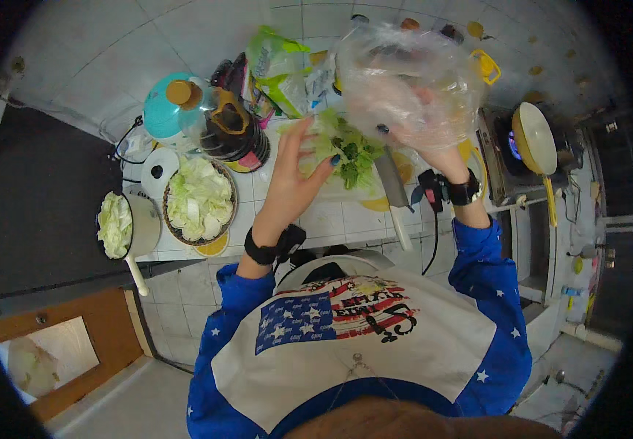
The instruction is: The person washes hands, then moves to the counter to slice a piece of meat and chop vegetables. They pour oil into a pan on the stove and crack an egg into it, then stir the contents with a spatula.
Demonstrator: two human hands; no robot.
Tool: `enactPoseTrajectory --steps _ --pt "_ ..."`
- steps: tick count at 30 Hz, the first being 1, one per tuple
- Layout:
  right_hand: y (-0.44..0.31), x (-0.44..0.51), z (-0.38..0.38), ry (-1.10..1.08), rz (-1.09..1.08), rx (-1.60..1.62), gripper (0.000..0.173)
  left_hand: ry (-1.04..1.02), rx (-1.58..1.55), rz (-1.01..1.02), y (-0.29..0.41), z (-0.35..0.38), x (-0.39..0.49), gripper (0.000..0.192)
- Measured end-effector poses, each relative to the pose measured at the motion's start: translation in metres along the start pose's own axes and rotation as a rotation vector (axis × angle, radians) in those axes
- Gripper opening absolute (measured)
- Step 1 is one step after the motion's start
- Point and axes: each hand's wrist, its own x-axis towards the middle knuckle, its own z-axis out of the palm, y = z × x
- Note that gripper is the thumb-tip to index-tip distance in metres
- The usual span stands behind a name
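My left hand (294,181), fingers spread, hovers at the left edge of a pile of leafy greens (353,156) on the tiled counter. My right hand (431,148) is behind or inside a large clear plastic bag (409,82), which is raised over the back of the counter; the film blurs its fingers, and whether they grip the bag I cannot tell. A knife (392,178) with a pale handle lies right of the greens, its handle over the front edge. Cut cabbage leaves (198,200) fill a woven basket on the left, and more sit in a white pot (146,222).
A large bottle of dark liquid (234,131) and a turquoise lid-like object (165,107) stand at the back left. Green packaging (280,71) leans by the wall. On the right, a yellow-handled pan (536,140) is tilted over a stove (500,153) with a blue flame.
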Motion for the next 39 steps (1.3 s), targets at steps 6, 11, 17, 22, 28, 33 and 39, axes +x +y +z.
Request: enactPoseTrajectory --steps 6,11,17,22,28,33,39 --pt "-0.037 -0.052 0.018 -0.277 0.565 0.595 0.055 -0.088 0.007 0.251 0.005 0.009 0.018 0.04" --pt "-0.038 -0.08 0.047 -0.112 0.866 1.338 0.046 0.18 -0.252 0.036 -0.02 -0.003 -0.003 0.02" --pt "-0.035 -0.088 0.077 0.126 0.77 1.599 0.046 -0.191 0.25 0.136 -0.027 -0.021 -0.044 0.011" --pt "-0.033 -0.094 0.093 0.119 0.825 1.556 0.049 -0.373 0.399 -0.037 -0.003 -0.037 -0.059 0.049" --pt "-0.018 -0.112 0.112 -0.08 0.611 1.501 0.057 0.008 -0.124 0.151 0.019 -0.022 -0.039 0.102" --pt "-0.028 -0.109 0.116 -0.13 0.834 1.322 0.061 -0.146 -0.14 -0.129 0.015 -0.015 -0.044 0.096" --pt "-0.056 -0.109 0.139 0.157 0.91 1.44 0.055 -0.185 0.234 -0.021 -0.008 -0.007 -0.055 0.063"
